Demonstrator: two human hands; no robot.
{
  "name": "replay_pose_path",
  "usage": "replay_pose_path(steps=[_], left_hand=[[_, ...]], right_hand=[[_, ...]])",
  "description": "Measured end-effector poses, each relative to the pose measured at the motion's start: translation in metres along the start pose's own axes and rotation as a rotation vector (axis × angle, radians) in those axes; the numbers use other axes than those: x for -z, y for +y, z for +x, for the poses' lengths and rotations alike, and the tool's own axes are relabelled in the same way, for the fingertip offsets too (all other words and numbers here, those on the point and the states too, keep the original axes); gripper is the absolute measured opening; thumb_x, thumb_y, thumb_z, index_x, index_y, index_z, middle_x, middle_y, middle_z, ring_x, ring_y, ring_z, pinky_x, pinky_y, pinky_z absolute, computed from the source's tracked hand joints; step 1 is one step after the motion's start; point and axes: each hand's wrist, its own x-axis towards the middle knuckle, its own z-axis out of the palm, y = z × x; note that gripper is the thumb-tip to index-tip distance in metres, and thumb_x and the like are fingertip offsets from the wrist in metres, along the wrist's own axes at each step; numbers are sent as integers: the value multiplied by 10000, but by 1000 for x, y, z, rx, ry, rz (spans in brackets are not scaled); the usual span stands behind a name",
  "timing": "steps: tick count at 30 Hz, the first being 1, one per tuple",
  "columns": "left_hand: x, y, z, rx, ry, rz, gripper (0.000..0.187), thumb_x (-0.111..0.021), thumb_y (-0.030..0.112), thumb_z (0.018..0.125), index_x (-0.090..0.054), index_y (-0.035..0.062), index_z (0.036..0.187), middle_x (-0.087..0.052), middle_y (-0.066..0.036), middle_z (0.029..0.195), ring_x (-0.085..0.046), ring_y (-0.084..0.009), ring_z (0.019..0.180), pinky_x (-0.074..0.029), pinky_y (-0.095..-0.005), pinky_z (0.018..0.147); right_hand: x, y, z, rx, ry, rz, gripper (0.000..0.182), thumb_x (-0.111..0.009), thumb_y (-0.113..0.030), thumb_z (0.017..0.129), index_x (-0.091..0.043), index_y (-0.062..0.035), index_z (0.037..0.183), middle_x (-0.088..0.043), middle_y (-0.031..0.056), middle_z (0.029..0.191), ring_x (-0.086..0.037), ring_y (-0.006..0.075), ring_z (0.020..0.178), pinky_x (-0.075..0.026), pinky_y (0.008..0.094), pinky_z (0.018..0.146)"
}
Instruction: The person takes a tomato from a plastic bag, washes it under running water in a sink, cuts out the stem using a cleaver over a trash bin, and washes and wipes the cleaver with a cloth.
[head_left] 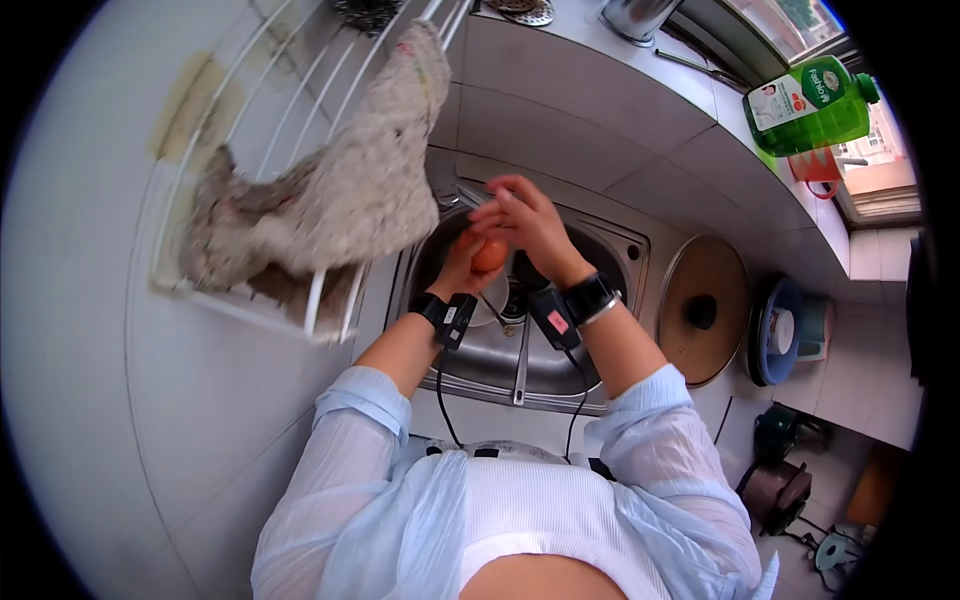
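Observation:
My left hand (462, 266) holds a round orange-red item (489, 255), perhaps a tomato, over the metal sink (450, 368). Just above it is my right hand (524, 222), its fingers spread and slightly blurred, close to the item. The faucet (466, 196) is partly hidden behind my hands. Below them in the basin lie a pale bowl (487, 304), mostly covered by my left wrist, and a long metal handle (522, 362) that reaches toward the front rim.
A wire rack (316, 300) with a grey cloth (350, 190) hangs at the left. Right of the sink stand a round lid (703, 340) and a blue basin (776, 330). A green bottle (815, 105) and a red cup (815, 170) are on the upper ledge.

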Motion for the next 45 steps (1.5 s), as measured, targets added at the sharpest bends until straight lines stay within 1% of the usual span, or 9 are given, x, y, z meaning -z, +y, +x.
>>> replay_pose_path(steps=[4, 8, 13, 19, 23, 29, 32, 37, 45], left_hand=[[-11, -10, 28, 60, -14, -56, 500, -669, 202, 805, -401, 224, 1226, -438, -56, 1242, -455, -255, 1148, -449, -446, 899], [-11, -22, 35, -66, -39, -31, 455, -629, 100, 817, -408, 203, 1201, -438, -75, 1232, -459, -262, 1145, -450, -462, 895], [-10, -36, 30, -15, 75, 39, 501, -633, 88, 808, -361, 174, 1219, -427, -82, 1210, -464, -287, 1123, -502, -479, 820], [-2, -32, 37, 81, 298, 168, 396, -550, 359, 871, -404, 148, 1173, -467, -94, 1165, -547, -247, 1006, -540, -392, 720], [-15, -34, 32, 72, 317, 184, 461, -399, 520, 905, -424, 134, 1155, -494, -84, 1137, -558, -217, 993, -530, -358, 747], [-39, -42, 15, -108, 266, 368, 344, -532, 310, 886, -401, 175, 1174, -461, -87, 1182, -518, -251, 1044, -514, -398, 770], [-29, -30, 15, -29, 234, 285, 370, -569, 200, 853, -397, 187, 1180, -448, -86, 1195, -495, -264, 1071, -514, -411, 750], [-20, -36, 13, -125, 186, 307, 402, -564, 187, 841, -384, 188, 1200, -448, -73, 1197, -490, -256, 1077, -507, -398, 736], [-19, -29, 11, -171, 188, 270, 405, -558, 201, 841, -379, 188, 1204, -440, -61, 1212, -498, -248, 1063, -497, -375, 717]], right_hand=[[67, 94, -7, 85, 476, -430, 227, -481, -117, 907, -519, -11, 1104, -632, 112, 954, -610, 180, 886, -477, 276, 797], [83, 189, 21, 290, 493, -405, 291, -481, -138, 916, -510, -27, 1183, -611, 81, 1039, -569, 142, 953, -439, 262, 854], [89, 190, 37, -143, 422, -187, 378, -493, -179, 916, -463, -39, 1266, -540, 103, 1181, -508, 161, 1066, -413, 256, 903], [77, 178, 20, -8, 211, 227, 367, -509, -208, 909, -487, -47, 1238, -570, 103, 1131, -545, 186, 999, -444, 288, 867], [64, 166, 14, 98, 315, -113, 327, -504, -210, 914, -523, -38, 1192, -584, 98, 1100, -552, 186, 979, -448, 294, 858], [95, 191, 24, -53, 377, -141, 321, -491, -216, 922, -524, -18, 1173, -566, 119, 1131, -528, 185, 1031, -437, 307, 892], [98, 182, 20, -35, 255, 419, 347, -481, -206, 920, -508, 1, 1197, -550, 145, 1176, -529, 215, 1063, -418, 324, 933], [100, 168, 13, 24, -22, 616, 459, -478, -148, 871, -425, 8, 1299, -482, 162, 1274, -449, 259, 1197, -337, 373, 1032], [96, 168, 18, 36, -23, 664, 503, -469, -87, 796, -433, 18, 1287, -494, 160, 1261, -475, 255, 1165, -362, 366, 1010]])
